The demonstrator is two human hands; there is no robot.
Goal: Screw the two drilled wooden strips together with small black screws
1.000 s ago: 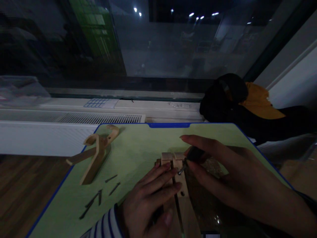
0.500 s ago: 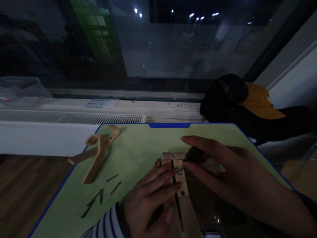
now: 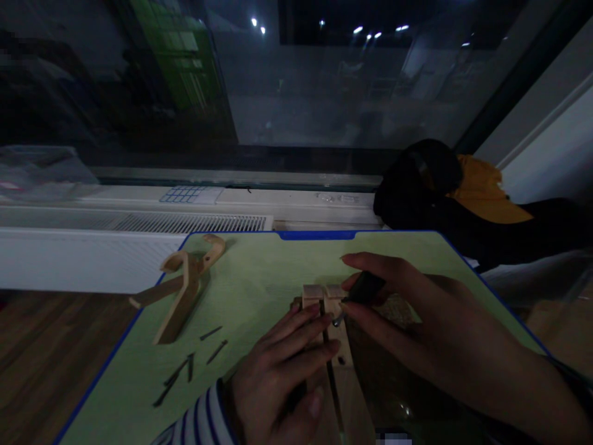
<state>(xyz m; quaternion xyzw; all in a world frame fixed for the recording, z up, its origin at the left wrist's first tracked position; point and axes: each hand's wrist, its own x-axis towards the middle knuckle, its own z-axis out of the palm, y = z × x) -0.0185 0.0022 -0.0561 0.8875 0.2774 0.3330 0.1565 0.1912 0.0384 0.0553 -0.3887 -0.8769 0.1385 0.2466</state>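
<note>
My right hand (image 3: 417, 309) grips the dark handle of a small screwdriver (image 3: 367, 288) between thumb and fingers. Its short metal shaft slants down to the right one of two pale wooden pieces (image 3: 341, 337), which lie side by side with a narrow gap. A round dark hole shows in that piece below the tip. Across the left wooden piece (image 3: 313, 292) lies my left hand (image 3: 287, 358), fingers stretched out flat, with the fingertips reaching the right piece. Whether the tip sits in a screw head is too small to tell.
A curved wooden hook assembly (image 3: 185, 290) lies at the left of the blue-edged, pale green table (image 3: 259, 266). Several dark screws (image 3: 178, 374) are scattered near it. A clear plastic bag (image 3: 403, 395) lies below my right hand. Behind are a radiator (image 3: 92, 256) and an orange-and-black cap (image 3: 486, 188).
The screwdriver handle has shifted slightly in my right fingers, and the forefinger has moved a little. My left hand and the wooden pieces stay in place.
</note>
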